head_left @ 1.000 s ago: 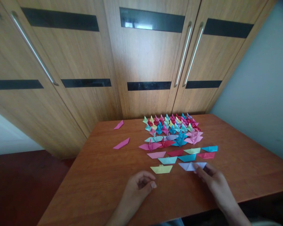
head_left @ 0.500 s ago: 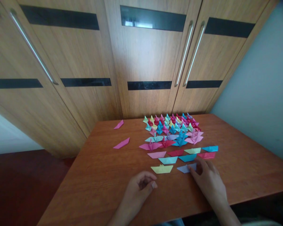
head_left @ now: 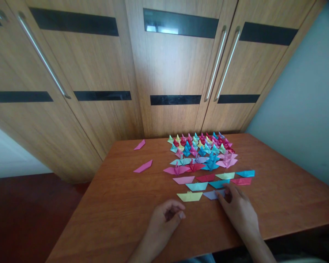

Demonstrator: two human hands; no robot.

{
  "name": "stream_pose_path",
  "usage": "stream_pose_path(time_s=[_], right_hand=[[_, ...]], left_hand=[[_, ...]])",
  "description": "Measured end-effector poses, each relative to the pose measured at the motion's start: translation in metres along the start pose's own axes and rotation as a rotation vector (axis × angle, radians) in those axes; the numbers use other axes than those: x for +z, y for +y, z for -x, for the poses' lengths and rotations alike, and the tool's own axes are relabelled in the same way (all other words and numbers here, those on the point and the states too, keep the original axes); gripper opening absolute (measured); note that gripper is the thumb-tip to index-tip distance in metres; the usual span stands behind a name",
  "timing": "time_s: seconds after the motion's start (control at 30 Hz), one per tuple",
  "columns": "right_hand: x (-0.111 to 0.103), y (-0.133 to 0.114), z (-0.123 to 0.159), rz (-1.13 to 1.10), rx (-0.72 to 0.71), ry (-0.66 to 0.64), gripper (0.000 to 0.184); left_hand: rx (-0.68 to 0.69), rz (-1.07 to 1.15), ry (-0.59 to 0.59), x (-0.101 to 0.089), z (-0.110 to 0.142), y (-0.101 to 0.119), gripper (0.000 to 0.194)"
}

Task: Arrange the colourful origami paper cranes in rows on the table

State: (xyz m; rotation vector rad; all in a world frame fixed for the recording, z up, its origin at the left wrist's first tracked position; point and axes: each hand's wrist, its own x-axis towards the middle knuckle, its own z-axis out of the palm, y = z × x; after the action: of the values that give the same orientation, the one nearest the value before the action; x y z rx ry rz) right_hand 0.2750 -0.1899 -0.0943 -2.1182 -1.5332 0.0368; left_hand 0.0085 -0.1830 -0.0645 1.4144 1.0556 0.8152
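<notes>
A lavender folded paper piece [head_left: 210, 195], boat-shaped and flat, lies on the brown wooden table [head_left: 112, 215]. My right hand [head_left: 238, 206] is closed at its right end, thumb in front and fingers behind, hiding that end. Just left of it is a pale yellow folded piece [head_left: 190, 197] with a small peak on top. My left hand [head_left: 166, 221] rests in front of the yellow piece, fingers loosely curled, thumb apart from them, nothing held. Behind the lavender piece lie a blue folded piece [head_left: 218, 183] and a light turquoise one [head_left: 196, 186].
Farther back, several colourful origami cranes [head_left: 200, 146] stand in close rows. Two pink folded strips [head_left: 143, 166] lie at the left. A wooden cabinet [head_left: 175, 65] with metal handles stands behind the table, and a pale wall [head_left: 298, 109] is on the right.
The lavender piece has slid slightly left towards the yellow piece, with my right hand moving along with it. My left hand keeps nearly the same pose. The view has shifted a little.
</notes>
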Motion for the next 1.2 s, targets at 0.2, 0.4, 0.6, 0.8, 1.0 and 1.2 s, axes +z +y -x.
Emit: stream_pose_path(time_s=[0.2, 0.4, 0.6, 0.8, 1.0, 1.2], right_hand=[[0.005, 0.002, -0.001, -0.018, -0.068, 0.046, 0.034], [0.005, 0.006, -0.004, -0.050, -0.130, 0.097, 0.037], [-0.004, -0.024, 0.002, -0.210, -0.175, 0.080, 0.035], [0.001, -0.104, 0.018, -0.429, -0.405, -0.247, 0.025], [0.023, -0.156, 0.035, -0.462, -0.508, -0.390, 0.019], [0.036, -0.156, 0.044, -0.422, -0.502, -0.435, 0.020]], left_hand=[[0.000, 0.004, -0.002, 0.001, 0.000, 0.001, 0.013], [0.004, -0.014, 0.006, 0.002, -0.001, 0.003, 0.014], [0.018, -0.013, 0.016, 0.002, -0.003, 0.001, 0.012], [0.157, -0.264, 0.164, -0.014, -0.008, 0.012, 0.013], [0.331, -0.841, 0.350, -0.081, -0.039, 0.020, 0.023], [0.248, -1.178, 0.400, -0.138, -0.081, 0.001, 0.031]])
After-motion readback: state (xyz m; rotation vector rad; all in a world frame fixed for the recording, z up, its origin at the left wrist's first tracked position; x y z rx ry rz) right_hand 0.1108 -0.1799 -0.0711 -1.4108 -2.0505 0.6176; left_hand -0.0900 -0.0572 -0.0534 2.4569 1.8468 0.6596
